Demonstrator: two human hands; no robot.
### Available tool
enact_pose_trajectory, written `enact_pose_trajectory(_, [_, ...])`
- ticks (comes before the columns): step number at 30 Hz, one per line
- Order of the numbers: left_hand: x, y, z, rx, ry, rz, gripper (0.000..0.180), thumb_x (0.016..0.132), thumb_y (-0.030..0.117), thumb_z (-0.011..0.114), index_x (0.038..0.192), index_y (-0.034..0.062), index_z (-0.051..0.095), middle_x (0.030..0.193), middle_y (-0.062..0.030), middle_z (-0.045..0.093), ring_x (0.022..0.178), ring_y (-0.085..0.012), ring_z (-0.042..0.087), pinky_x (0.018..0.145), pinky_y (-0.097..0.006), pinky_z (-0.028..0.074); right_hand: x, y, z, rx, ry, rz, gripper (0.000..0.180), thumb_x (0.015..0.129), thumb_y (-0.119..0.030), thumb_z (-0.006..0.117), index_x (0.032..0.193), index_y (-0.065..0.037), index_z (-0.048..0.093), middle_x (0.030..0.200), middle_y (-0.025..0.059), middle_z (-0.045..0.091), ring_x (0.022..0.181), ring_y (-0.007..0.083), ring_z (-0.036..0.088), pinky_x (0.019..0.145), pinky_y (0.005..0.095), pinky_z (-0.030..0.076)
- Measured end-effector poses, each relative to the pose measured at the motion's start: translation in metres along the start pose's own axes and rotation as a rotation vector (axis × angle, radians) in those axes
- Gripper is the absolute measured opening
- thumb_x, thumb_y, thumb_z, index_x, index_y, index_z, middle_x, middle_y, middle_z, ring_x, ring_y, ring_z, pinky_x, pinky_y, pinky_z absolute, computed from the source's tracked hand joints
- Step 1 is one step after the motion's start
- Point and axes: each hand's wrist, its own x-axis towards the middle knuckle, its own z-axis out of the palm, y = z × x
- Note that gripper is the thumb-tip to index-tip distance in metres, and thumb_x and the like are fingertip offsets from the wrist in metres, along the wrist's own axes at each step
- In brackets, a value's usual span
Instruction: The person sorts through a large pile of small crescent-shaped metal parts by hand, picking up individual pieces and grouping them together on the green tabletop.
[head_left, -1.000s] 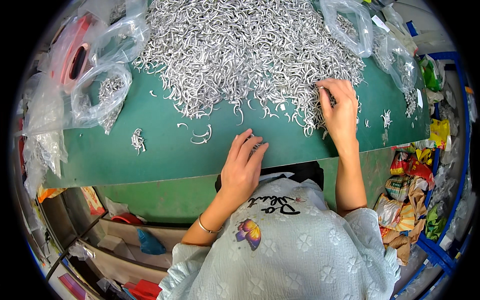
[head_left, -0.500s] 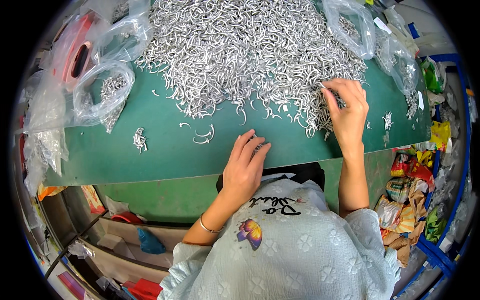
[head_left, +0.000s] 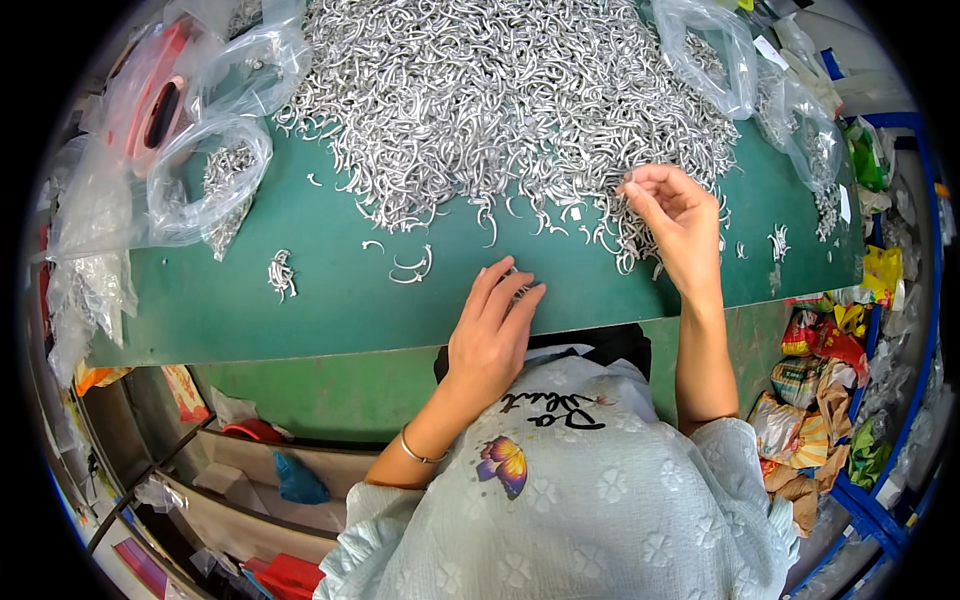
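Green flat-topped work table (head_left: pixel 300 310): big heap of small curved silvery metal hooks (head_left: pixel 500 90) at far side, loose hooks before it, small hook cluster (head_left: pixel 282 274), clear plastic bags (head_left: pixel 205 180) at left and right.

A big heap of silver metal hooks (head_left: pixel 500 100) covers the far part of the green table (head_left: pixel 250 300). The right hand (head_left: pixel 680 225) is raised at the heap's near right fringe, fingers curled together. The left hand (head_left: pixel 490 335) lies flat at the table's near edge, beside a few loose hooks (head_left: pixel 405 265).
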Motion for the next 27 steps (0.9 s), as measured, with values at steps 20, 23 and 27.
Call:
enact_pose_trajectory(20, [0.001, 0.001, -0.001, 0.006, -0.003, -0.005, 0.032, 0.077, -0.007, 0.066, 0.108, 0.0010, 0.068, 0.115, -0.0132, 0.061, 0.119, -0.0376, 0.055, 0.098, -0.046, 0.047, -0.014, -0.007, 0.017, 0.345, -0.227, 0.208, 0.008, 0.089, -0.001, 0.069, 0.098, 0.000, 0.068, 0.087, 0.0028, 0.068, 0.076, 0.0060, 0.061, 0.067, 0.0188, 0.047])
enact_pose_trajectory(23, [0.001, 0.001, -0.001, 0.006, -0.001, -0.007, 0.032, 0.077, -0.007, 0.066, 0.108, 0.0010, 0.067, 0.115, -0.0133, 0.061, 0.119, -0.0375, 0.055, 0.098, -0.046, 0.047, -0.017, -0.008, 0.019, 0.360, -0.231, 0.217, 0.011, 0.088, 0.000, 0.070, 0.099, 0.002, 0.069, 0.087, 0.0036, 0.069, 0.076, 0.0063, 0.062, 0.065, 0.0199, 0.048])
enact_pose_trajectory(27, [0.000, 0.000, 0.000, -0.030, 0.030, -0.016, 0.039, 0.078, -0.006, 0.067, 0.116, -0.0003, 0.062, 0.120, -0.0161, 0.058, 0.118, -0.0384, 0.055, 0.099, -0.048, 0.047, -0.022, -0.014, 0.028, 0.026, -0.236, 0.066, 0.014, 0.084, 0.002, 0.072, 0.097, 0.001, 0.071, 0.087, 0.0047, 0.071, 0.072, 0.0075, 0.063, 0.063, 0.0241, 0.050])
